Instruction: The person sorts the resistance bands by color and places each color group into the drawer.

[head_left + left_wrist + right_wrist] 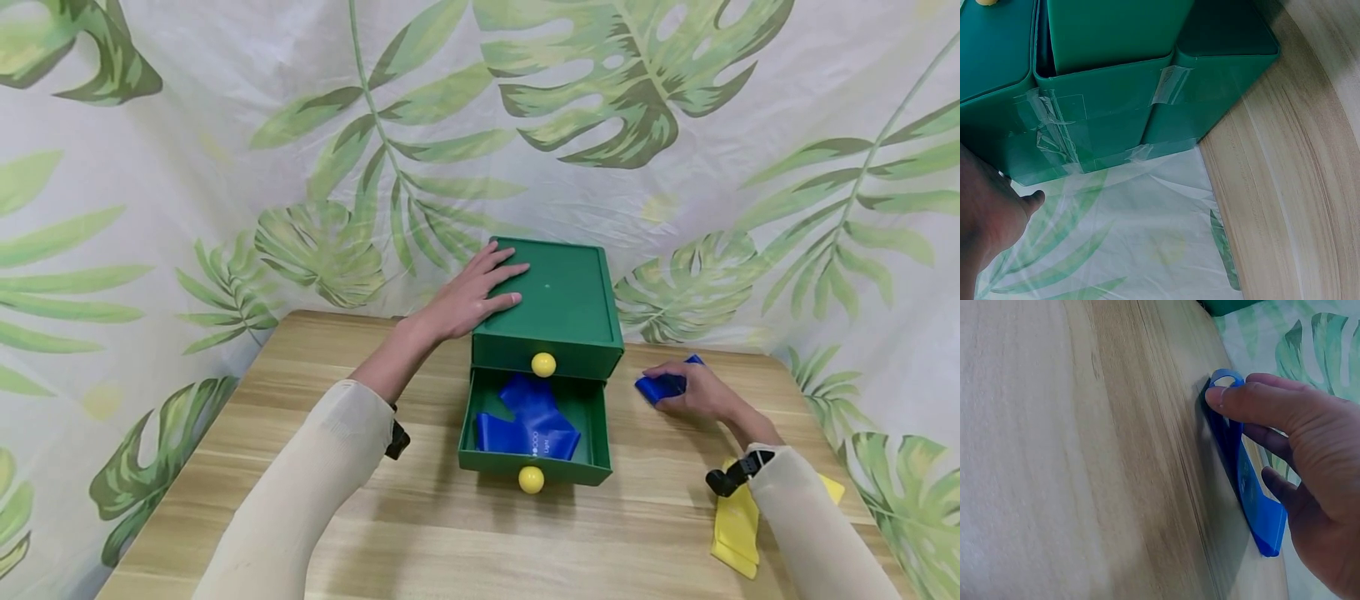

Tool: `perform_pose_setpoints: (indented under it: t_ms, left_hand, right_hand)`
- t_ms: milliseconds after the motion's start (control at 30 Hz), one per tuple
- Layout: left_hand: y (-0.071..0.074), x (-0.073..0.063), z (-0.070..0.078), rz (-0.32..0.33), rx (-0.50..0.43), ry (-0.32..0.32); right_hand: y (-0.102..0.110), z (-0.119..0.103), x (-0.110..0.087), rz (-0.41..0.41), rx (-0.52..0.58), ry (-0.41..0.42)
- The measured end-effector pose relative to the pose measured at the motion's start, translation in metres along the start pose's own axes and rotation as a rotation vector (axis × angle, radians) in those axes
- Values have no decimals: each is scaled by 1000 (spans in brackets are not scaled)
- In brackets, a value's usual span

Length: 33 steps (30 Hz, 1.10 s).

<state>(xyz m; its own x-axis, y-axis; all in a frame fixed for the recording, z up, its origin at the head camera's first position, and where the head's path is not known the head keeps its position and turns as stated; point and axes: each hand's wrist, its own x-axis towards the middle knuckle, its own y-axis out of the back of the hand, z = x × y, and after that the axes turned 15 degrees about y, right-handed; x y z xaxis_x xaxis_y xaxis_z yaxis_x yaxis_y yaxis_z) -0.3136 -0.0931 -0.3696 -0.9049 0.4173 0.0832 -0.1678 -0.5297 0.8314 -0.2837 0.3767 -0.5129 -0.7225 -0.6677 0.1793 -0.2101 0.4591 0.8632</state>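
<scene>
My left hand (474, 293) rests with spread fingers on the top of a green drawer unit (562, 292), at its left edge. The unit's lower drawer (596, 429) is pulled out, and a blue resistance band (536, 421) lies folded inside it. To the right of the unit, my right hand (699, 392) pinches another blue resistance band (1250, 487) between thumb and fingers. In the right wrist view the band's looped end sits at the thumb tip, while its other end reaches down beside the palm. The left wrist view shows the unit's taped side (1110, 125).
Yellow bands (737, 525) lie on the wooden table (420, 542) under my right forearm. Yellow knobs (531, 479) stick out from both drawer fronts. A leaf-patterned cloth (420, 125) hangs behind the table's back edge.
</scene>
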Motion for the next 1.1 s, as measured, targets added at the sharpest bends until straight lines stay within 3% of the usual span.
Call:
perform_pose_setpoints:
  t_ms: [400,733,1100]
  left_hand:
    - [0,1,0,16,-7,-5]
    - [1,0,1,11,-2,-5]
    - [-1,0,0,7,-5,-5]
  right_hand:
    - [2,-7,2,37,69,15]
    - [6,-17,-5,84,168,-91]
    - [4,-23,-13,205,335,-152]
